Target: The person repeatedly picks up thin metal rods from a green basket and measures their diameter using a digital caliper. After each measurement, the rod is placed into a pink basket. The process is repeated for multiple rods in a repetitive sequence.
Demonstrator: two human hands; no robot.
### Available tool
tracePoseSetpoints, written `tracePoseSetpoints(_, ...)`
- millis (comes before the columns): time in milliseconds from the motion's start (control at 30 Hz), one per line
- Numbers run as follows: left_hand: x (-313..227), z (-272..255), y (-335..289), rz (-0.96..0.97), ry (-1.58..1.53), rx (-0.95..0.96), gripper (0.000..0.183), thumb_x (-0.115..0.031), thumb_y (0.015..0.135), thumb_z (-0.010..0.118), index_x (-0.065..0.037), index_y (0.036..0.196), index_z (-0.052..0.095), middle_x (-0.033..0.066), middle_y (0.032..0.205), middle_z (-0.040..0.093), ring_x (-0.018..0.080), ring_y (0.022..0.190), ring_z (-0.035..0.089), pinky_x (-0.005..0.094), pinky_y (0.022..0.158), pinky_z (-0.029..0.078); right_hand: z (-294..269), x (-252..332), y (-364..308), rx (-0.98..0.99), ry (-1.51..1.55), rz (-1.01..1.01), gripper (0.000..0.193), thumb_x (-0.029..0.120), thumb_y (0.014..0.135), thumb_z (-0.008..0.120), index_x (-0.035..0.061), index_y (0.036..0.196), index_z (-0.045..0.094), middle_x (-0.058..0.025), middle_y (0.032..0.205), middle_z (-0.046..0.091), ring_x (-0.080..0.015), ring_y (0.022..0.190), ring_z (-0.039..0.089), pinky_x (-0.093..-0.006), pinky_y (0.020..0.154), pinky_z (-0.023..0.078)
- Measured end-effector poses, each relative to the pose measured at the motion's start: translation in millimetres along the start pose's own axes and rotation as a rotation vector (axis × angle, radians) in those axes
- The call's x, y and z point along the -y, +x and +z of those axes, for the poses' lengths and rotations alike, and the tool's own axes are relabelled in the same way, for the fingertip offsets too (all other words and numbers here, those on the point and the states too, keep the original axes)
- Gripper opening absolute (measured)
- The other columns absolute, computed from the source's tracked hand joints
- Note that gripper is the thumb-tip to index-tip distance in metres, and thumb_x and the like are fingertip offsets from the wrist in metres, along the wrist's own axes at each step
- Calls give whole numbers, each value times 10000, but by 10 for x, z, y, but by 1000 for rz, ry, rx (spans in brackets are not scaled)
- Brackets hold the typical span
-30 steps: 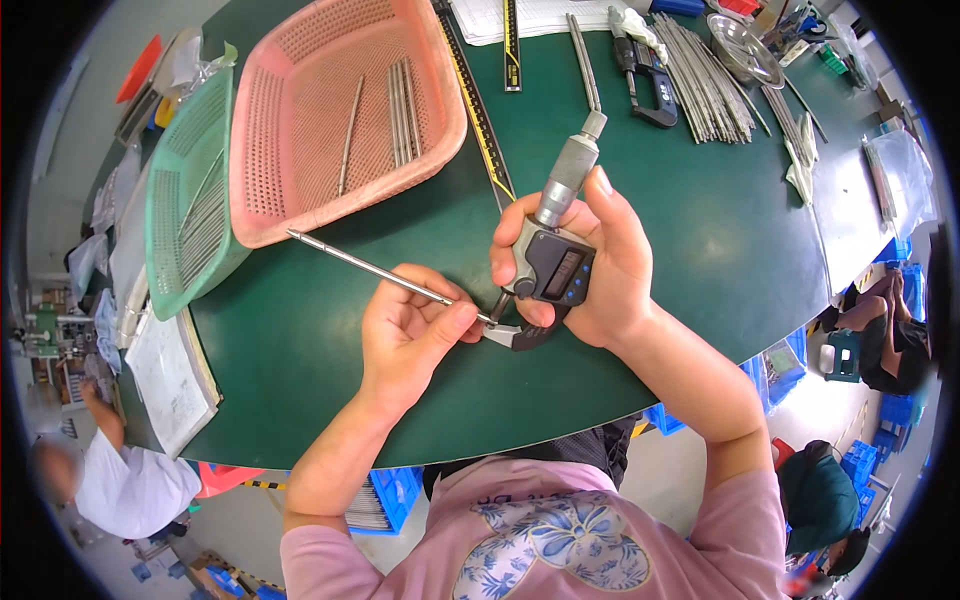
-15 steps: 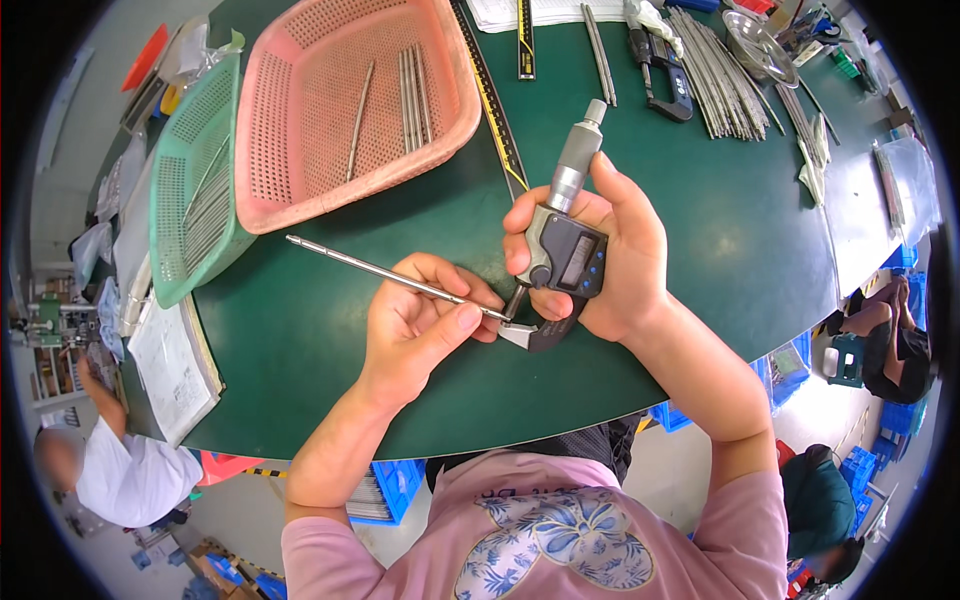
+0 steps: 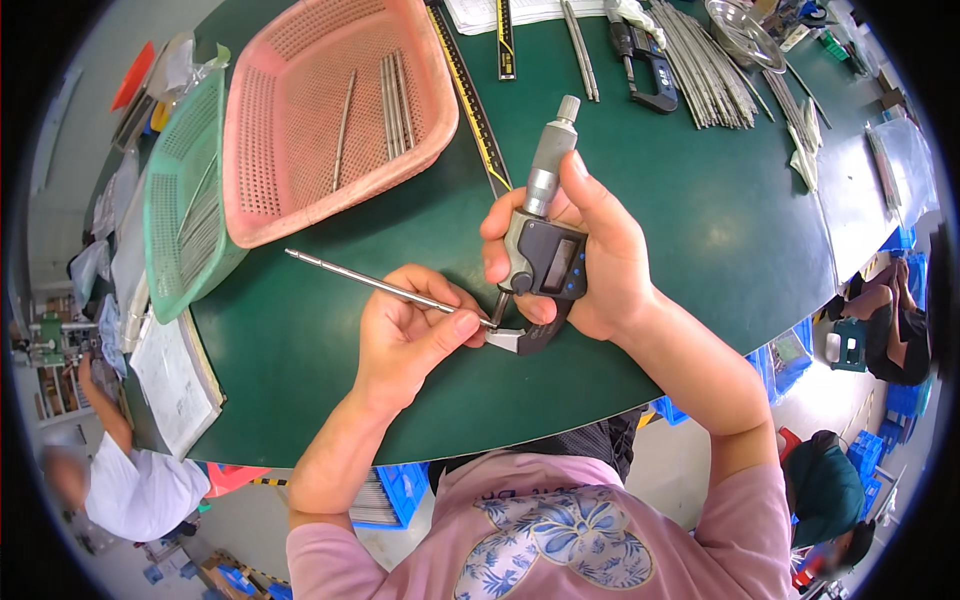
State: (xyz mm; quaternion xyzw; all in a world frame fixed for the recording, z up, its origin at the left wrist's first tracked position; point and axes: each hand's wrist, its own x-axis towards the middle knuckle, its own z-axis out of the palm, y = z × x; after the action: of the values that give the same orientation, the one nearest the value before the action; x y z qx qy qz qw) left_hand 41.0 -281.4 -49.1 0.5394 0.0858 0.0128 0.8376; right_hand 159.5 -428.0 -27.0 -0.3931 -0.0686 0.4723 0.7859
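Between the fingertips and thumb of my left hand (image 3: 415, 330) is a thin metal rod (image 3: 345, 271), its far end pointing up and left. The rod's right end sits at the jaws of a digital micrometer (image 3: 545, 255); whether the jaws touch it I cannot tell. My right hand (image 3: 605, 250) is wrapped round the micrometer's frame, with the thumb up along the grey thimble. The small display faces up, and the thimble points away from me. Both hands are just above the green table (image 3: 300, 370).
A pink basket (image 3: 345, 200) with several rods stands beyond my left hand, a green basket (image 3: 160, 290) beside it. Farther right lie a second micrometer (image 3: 655, 85), a pile of rods (image 3: 705, 75) and a metal bowl (image 3: 745, 40). Papers (image 3: 180, 385) lie at the left edge.
Baskets, micrometer and hands all appear slightly farther left in the picture. The grip on the rod and on the micrometer stays the same.
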Motion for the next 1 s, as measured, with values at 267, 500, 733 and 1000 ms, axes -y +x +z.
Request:
tracePoseSetpoints(267, -30, 3, -9, -6, -14, -10, 163, 16, 798, 578, -25, 867, 436, 137, 811, 594, 161, 697, 612, 258, 620, 525, 3, -1, 5, -3, 83, 38, 666, 569, 853, 234, -15, 840, 554, -111, 653, 575, -152, 375, 440, -234, 376, 367)
tracePoseSetpoints(500, -14, 9, -7, -10, 47, -28, 210, -77, 786, 612, -36, 867, 423, 143, 806, 582, 183, 670, 614, 281, 585, 546, -4, -5, -2, -1, 51, 29, 649, 598, 825, 304, -3, 814, 548, -107, 654, 571, -142, 382, 441, -231, 376, 364)
tracePoseSetpoints(733, -13, 24, 0, 14, 12, -35, 167, -20, 804, 587, -20, 884, 440, 112, 790, 587, 157, 691, 603, 266, 617, 519, 6, 14, -9, -4, 22, 19, 641, 600, 827, 312, 3, 802, 544, -105, 661, 566, -133, 397, 439, -232, 380, 364)
tracePoseSetpoints(1000, -29, -16, 5, -31, -2, -23, 182, -29, 800, 598, -21, 886, 438, 108, 788, 580, 156, 696, 595, 264, 623, 508, 12, 1, 0, 2, 24, 6, 641, 560, 856, 254, -12, 840, 543, -115, 666, 570, -147, 397, 445, -243, 377, 366)
